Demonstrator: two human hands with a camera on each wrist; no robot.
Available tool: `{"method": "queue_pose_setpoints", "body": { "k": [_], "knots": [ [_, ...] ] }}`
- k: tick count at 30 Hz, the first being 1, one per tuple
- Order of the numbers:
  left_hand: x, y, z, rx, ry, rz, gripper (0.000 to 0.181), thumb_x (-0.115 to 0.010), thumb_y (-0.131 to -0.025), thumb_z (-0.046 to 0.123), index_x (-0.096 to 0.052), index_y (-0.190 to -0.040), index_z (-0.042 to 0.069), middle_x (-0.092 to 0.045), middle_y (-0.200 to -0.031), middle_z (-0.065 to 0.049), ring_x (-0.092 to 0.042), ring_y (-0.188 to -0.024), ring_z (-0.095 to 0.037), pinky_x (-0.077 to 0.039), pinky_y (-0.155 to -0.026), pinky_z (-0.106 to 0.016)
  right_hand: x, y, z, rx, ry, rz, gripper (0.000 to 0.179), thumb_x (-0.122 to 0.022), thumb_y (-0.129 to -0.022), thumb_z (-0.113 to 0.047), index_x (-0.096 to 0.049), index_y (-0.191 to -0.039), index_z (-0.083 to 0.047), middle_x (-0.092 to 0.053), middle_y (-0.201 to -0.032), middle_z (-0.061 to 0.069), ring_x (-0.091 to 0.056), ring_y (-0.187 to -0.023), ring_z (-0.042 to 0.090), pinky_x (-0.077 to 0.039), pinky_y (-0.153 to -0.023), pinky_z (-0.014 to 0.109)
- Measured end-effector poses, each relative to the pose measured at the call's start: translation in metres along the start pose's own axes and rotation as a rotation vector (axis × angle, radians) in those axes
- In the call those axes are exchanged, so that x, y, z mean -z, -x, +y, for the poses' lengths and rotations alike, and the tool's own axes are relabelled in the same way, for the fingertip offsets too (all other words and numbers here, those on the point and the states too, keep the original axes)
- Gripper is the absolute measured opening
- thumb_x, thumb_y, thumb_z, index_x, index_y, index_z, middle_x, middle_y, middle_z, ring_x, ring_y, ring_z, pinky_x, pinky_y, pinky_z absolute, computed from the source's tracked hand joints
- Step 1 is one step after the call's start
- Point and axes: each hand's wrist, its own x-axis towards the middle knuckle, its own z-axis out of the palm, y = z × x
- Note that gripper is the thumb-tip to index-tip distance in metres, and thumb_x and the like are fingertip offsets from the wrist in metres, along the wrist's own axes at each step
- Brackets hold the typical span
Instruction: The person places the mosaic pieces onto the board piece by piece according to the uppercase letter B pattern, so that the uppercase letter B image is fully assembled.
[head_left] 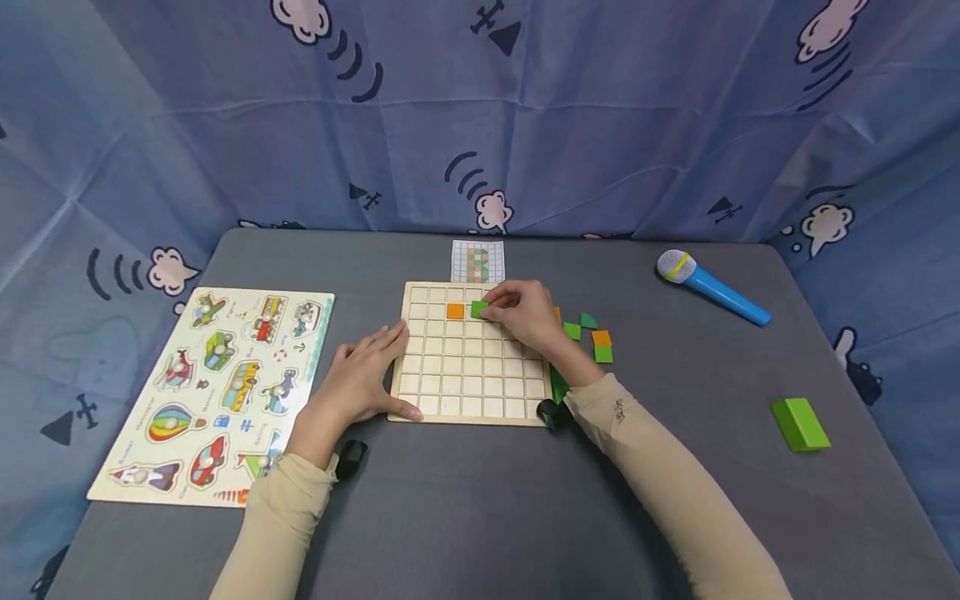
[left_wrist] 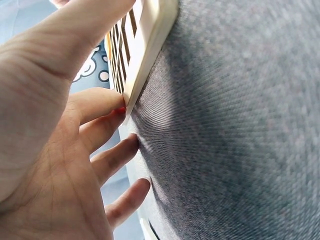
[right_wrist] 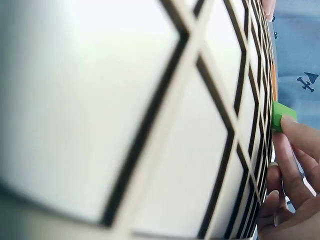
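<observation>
A square wooden grid board (head_left: 444,365) lies on the table in the head view. One orange square tile (head_left: 455,311) sits in a cell of its second row. Just right of that tile, my right hand (head_left: 525,317) pinches a green tile (head_left: 478,309) between thumb and fingertips. In the right wrist view this green tile (right_wrist: 283,116) is right at the grid surface, tilted against it. My left hand (head_left: 367,371) rests at the board's left side, fingers extended along the edge and thumb at the front left corner. The left wrist view shows its fingertips touching the board's edge (left_wrist: 150,55).
A small pattern card (head_left: 478,262) lies behind the board. Loose tiles (head_left: 603,353) in green and orange are scattered to its right. A picture puzzle (head_left: 217,392) covers the left side; a toy microphone (head_left: 712,287) and a green block (head_left: 801,424) lie at right.
</observation>
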Motion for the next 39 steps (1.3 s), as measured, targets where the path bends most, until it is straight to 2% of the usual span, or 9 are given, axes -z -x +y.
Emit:
{"method": "queue_pose_setpoints", "body": {
  "k": [4, 14, 18, 22, 29, 33, 39],
  "knots": [
    [0.000, 0.000, 0.000, 0.000, -0.005, -0.005, 0.129, -0.095, -0.072, 0.054, -0.023, -0.171, 0.012, -0.017, -0.179, -0.007, -0.022, -0.164, -0.038, -0.025, -0.119, -0.070, -0.003, -0.001, -0.002, -0.010, 0.003, -0.014, 0.013, -0.081, -0.096, -0.013, -0.082, -0.108, -0.008, -0.079, -0.096, 0.011, -0.071, -0.087, 0.024, -0.056, -0.086, 0.041],
    [0.002, -0.001, 0.002, -0.012, -0.005, -0.001, 0.128, -0.095, -0.072, 0.053, -0.025, -0.170, 0.010, -0.018, -0.179, -0.008, -0.023, -0.164, -0.038, -0.026, -0.119, -0.069, -0.004, -0.004, -0.003, -0.008, 0.059, -0.031, 0.017, -0.082, -0.095, -0.014, -0.083, -0.110, -0.009, -0.072, -0.083, 0.009, -0.063, -0.076, 0.023, -0.049, -0.072, 0.035],
    [0.001, 0.000, 0.001, -0.012, 0.000, -0.001, 0.128, -0.095, -0.072, 0.053, -0.025, -0.170, 0.010, -0.018, -0.179, -0.008, -0.023, -0.164, -0.038, -0.026, -0.119, -0.069, -0.004, -0.005, -0.002, 0.002, 0.064, -0.033, 0.021, -0.083, -0.093, -0.013, -0.080, -0.113, -0.008, -0.068, -0.080, 0.007, -0.060, -0.071, 0.022, -0.048, -0.071, 0.034],
    [0.001, 0.000, 0.002, -0.012, 0.002, -0.002, 0.128, -0.095, -0.072, 0.053, -0.025, -0.170, 0.011, -0.018, -0.179, -0.008, -0.023, -0.164, -0.038, -0.024, -0.120, -0.070, 0.000, -0.002, 0.000, 0.024, 0.048, -0.051, 0.024, -0.082, -0.094, -0.012, -0.077, -0.117, -0.006, -0.070, -0.084, 0.008, -0.061, -0.071, 0.020, -0.049, -0.073, 0.034],
    [0.002, 0.000, 0.001, -0.001, 0.005, -0.007, 0.128, -0.095, -0.072, 0.053, -0.023, -0.171, 0.012, -0.017, -0.180, -0.007, -0.022, -0.164, -0.038, -0.022, -0.121, -0.071, 0.028, 0.007, 0.010, 0.041, 0.005, -0.100, 0.025, -0.079, -0.097, -0.011, -0.077, -0.120, -0.003, -0.072, -0.102, 0.014, -0.064, -0.088, 0.024, -0.051, -0.080, 0.034],
    [0.001, 0.000, 0.001, -0.001, 0.001, -0.006, 0.128, -0.094, -0.072, 0.054, -0.023, -0.171, 0.012, -0.017, -0.180, -0.007, -0.022, -0.164, -0.038, -0.024, -0.120, -0.070, 0.050, 0.013, 0.021, 0.012, 0.040, -0.096, 0.028, -0.076, -0.099, -0.013, -0.075, -0.124, -0.002, -0.070, -0.113, 0.017, -0.061, -0.096, 0.026, -0.048, -0.083, 0.034],
    [0.000, 0.001, 0.000, -0.008, 0.005, 0.002, 0.128, -0.095, -0.072, 0.053, -0.025, -0.170, 0.011, -0.017, -0.179, -0.007, -0.022, -0.164, -0.038, -0.026, -0.117, -0.068, 0.087, 0.021, 0.040, -0.056, 0.095, -0.090, 0.030, -0.064, -0.107, -0.017, -0.069, -0.132, -0.001, -0.069, -0.124, 0.022, -0.062, -0.105, 0.031, -0.049, -0.087, 0.036]
  ]
}}
